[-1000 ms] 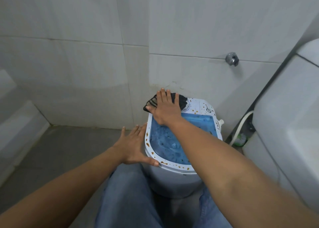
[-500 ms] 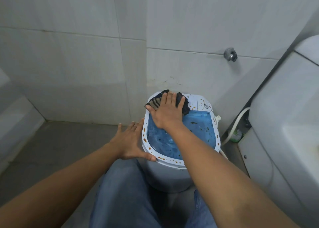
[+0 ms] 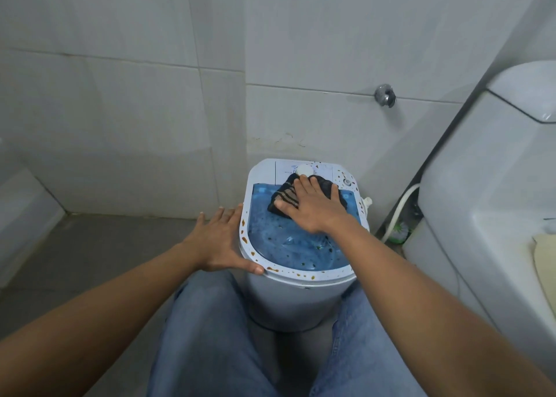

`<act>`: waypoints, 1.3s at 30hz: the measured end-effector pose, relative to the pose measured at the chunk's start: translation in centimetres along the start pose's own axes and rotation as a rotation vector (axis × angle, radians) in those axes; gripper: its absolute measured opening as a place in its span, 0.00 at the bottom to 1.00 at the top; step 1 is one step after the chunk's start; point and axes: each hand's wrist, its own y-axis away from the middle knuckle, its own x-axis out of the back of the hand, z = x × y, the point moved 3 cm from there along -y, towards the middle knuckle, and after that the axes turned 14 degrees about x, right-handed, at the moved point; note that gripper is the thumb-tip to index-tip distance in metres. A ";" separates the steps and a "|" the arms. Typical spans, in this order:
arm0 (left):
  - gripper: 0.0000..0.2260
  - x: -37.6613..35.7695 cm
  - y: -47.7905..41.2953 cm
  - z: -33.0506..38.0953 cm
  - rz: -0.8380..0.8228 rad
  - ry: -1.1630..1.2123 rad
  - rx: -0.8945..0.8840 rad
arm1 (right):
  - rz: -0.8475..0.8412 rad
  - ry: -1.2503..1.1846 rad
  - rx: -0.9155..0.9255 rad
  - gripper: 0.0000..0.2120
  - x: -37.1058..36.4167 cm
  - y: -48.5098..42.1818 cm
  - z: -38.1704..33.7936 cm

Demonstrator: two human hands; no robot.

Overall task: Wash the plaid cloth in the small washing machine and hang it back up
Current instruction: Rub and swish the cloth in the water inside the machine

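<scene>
The small white washing machine (image 3: 301, 300) stands on the floor between my knees, its blue translucent lid (image 3: 288, 246) closed and its white rim spotted with brown stains. A dark plaid cloth (image 3: 284, 196) lies bunched on the lid's far part, just below the white control knob (image 3: 304, 169). My right hand (image 3: 313, 207) lies flat on the cloth, fingers spread, pressing it against the lid. My left hand (image 3: 221, 243) rests open against the machine's left rim, thumb along the front edge.
Grey tiled walls meet in a corner behind the machine. A metal wall tap (image 3: 385, 95) sticks out above it. A white toilet cistern (image 3: 496, 186) and bowl fill the right side, with a white hose (image 3: 400, 210) beside them. Grey floor (image 3: 105, 252) lies to the left.
My right hand has slid the cloth from the lid's far left corner towards the right, below the knob. The left hand has stayed on the rim. The camera has shifted slightly.
</scene>
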 end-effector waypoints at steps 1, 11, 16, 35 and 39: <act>0.70 0.0 0.0 0.0 -0.002 -0.001 0.001 | 0.000 0.004 -0.006 0.42 -0.1 0.1 0.1; 0.68 -0.4 -0.4 -0.4 0.010 0.035 -0.006 | 0.096 -0.068 -0.155 0.35 -0.4 0.3 4.1; 0.67 -0.2 -0.4 0.0 -0.013 0.053 -0.013 | 0.155 -0.084 -0.083 0.31 0.6 -1.1 6.0; 0.75 -0.2 -1.1 1.4 -0.003 0.085 0.062 | 0.186 -0.280 0.044 0.25 4.0 -5.4 9.7; 0.74 0.0 -1.2 1.6 -0.011 0.079 0.077 | 0.260 -0.371 0.002 0.23 4.9 -6.3 9.1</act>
